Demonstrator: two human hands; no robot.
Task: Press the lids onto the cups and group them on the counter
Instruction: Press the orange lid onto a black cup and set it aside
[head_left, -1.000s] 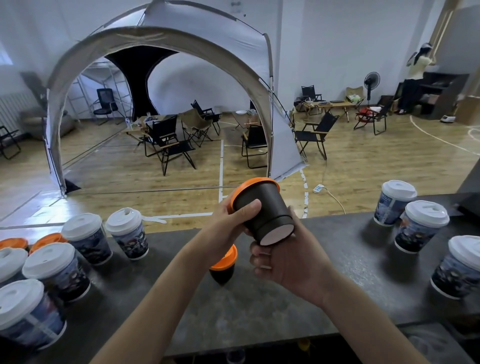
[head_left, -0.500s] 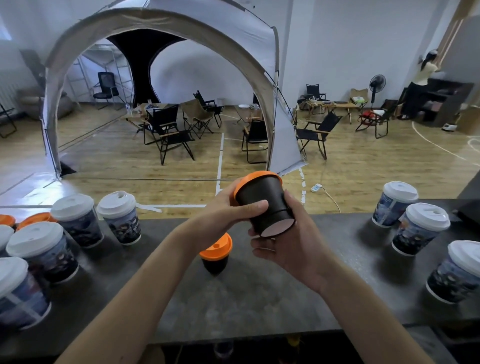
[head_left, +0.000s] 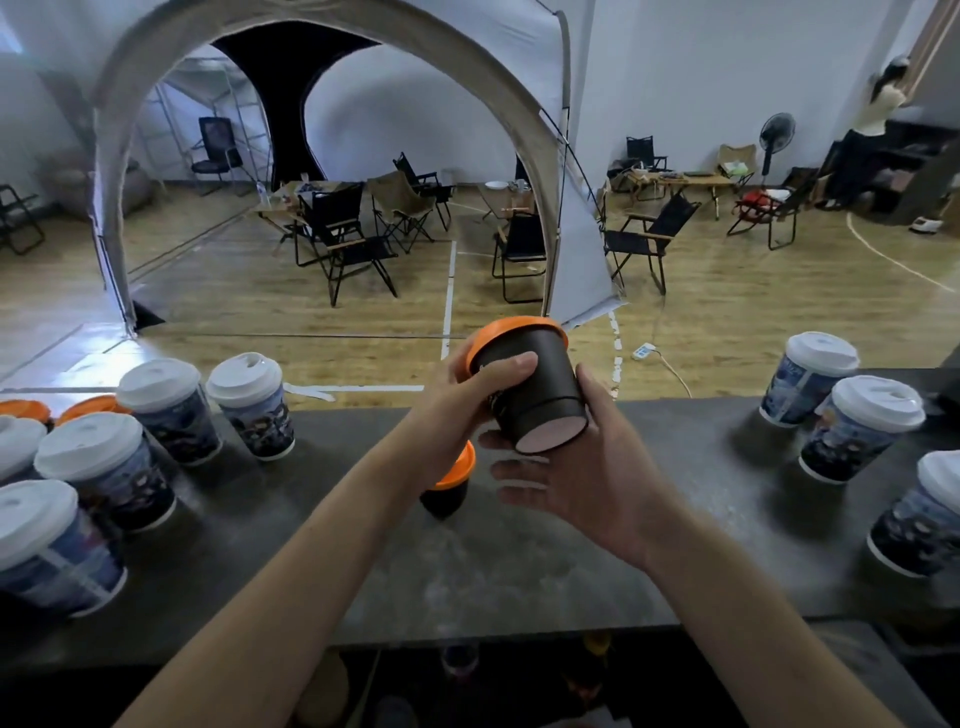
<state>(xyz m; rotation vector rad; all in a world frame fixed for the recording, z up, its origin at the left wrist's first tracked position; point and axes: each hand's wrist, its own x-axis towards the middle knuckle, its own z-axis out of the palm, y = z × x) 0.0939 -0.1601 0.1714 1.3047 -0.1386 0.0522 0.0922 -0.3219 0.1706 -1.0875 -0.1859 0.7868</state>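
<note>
Two hands on one black cup (head_left: 535, 395), centre frame, held tilted above desk (head_left: 519, 561), base toward camera. Left hand (head_left: 457, 400): fingers curled round rim and orange lid (head_left: 511, 330), thumb across wall. Right hand (head_left: 582, 478): fingers near straight, cradling under base. Step judged: seating lid. Next move likely calls for firm squeeze round rim, then setting cup upright beside second orange-lidded cup (head_left: 449, 483), lower centre. White-lidded cups (head_left: 104, 467) grouped at left and right edges.
</note>
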